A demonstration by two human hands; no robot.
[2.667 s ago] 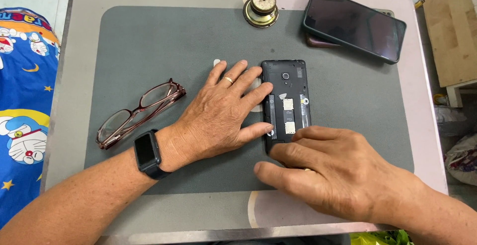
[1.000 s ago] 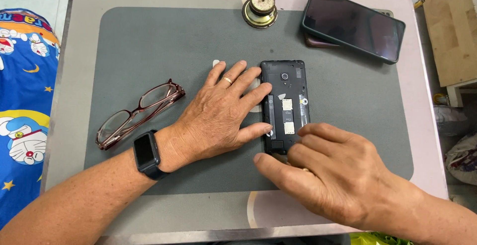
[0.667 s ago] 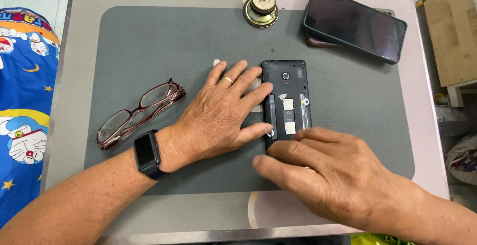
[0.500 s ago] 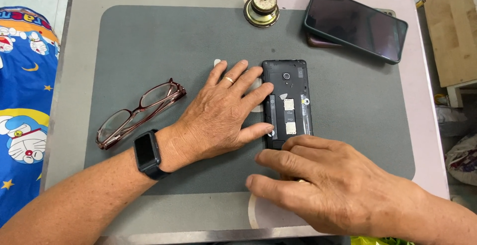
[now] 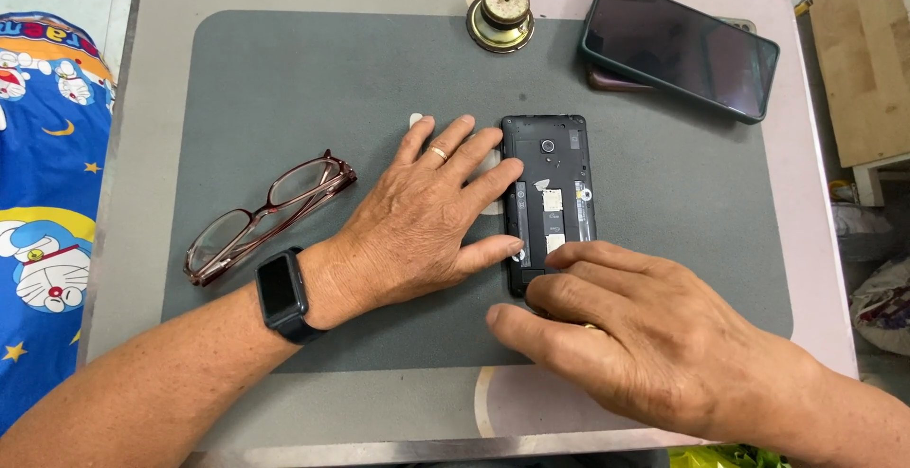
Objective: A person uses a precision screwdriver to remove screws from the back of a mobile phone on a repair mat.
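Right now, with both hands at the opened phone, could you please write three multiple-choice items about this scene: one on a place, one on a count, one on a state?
1. Where do the eyeglasses lie?
A. beside the left hand, on the grey mat
B. on the dark-screened phone
C. under the right hand

2. How many phones show?
A. one
B. two
C. four

3. What is the state of the opened phone?
A. screen up, lit
B. back cover off, insides bare
C. closed in a case

Answers:
1 A, they rest on the grey mat by the left hand.
2 B, the opened one plus the dark-screened phone.
3 B, inner parts show above the right hand.
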